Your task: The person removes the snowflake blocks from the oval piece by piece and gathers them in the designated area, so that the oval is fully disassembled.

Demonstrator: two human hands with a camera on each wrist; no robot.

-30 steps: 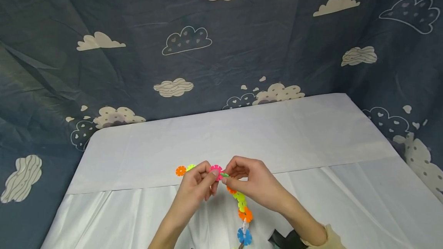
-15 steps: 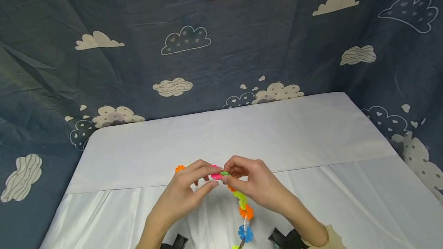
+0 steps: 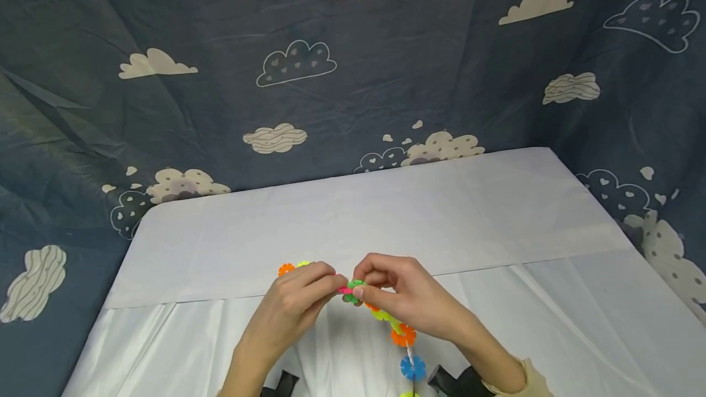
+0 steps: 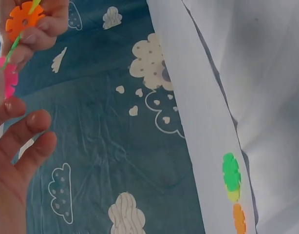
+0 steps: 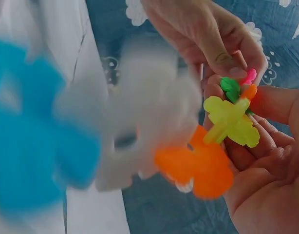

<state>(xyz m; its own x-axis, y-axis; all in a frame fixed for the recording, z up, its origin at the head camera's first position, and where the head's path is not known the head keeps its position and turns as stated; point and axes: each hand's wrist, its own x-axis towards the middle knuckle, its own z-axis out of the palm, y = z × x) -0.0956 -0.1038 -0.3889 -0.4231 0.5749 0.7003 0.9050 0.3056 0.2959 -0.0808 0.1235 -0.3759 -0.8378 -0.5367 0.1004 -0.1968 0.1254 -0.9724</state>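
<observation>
My left hand [image 3: 288, 304] pinches a pink notched disc [image 3: 344, 290] between thumb and fingers. A green disc [image 3: 355, 287] meets it, held by the thumb and fingers of my right hand [image 3: 421, 302]. From the right hand hangs a chain of joined discs: yellow-green [image 3: 380, 315], orange [image 3: 404, 335], a whitish one and blue [image 3: 413, 367]. The right wrist view shows this chain close up, with a yellow disc [image 5: 231, 121], an orange disc [image 5: 198, 163] and a blurred blue disc [image 5: 37, 131]. In the left wrist view the pink disc [image 4: 10, 78] sits by the left thumb.
On the white-covered table [image 3: 469, 213], beyond my left hand, lie an orange disc [image 3: 286, 269] and a yellow one [image 3: 303, 263]; the left wrist view also shows a green disc [image 4: 231, 172] there. A dark cloth with cloud prints [image 3: 331, 103] hangs behind.
My left hand let its thumb off the pink disc, then closed on it again from a turned position. The green disc has tilted to show more of its face, and the hanging chain has swung right.
</observation>
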